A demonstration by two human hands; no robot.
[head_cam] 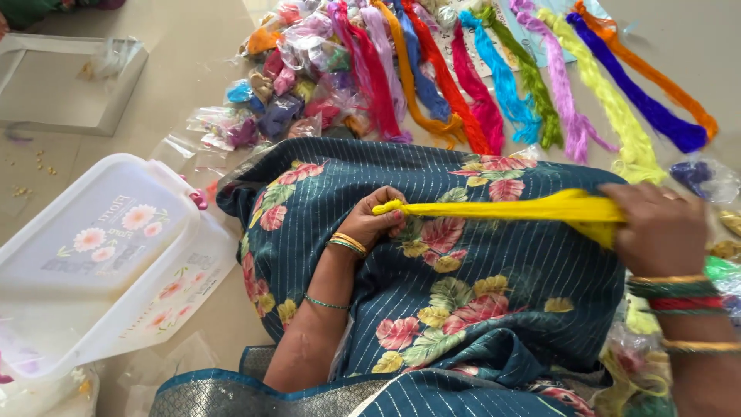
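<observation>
Now I see my left hand pinching one knotted end of the yellow thread bundle, my right hand closed around its other end, stretched taut above the floral teal cloth over my lap.

- Yellow thread bundle: a bright, silky skein, pulled taut and nearly level across the lap over blue floral cloth.
- Its left end is knotted; the right end bunches thicker.
</observation>
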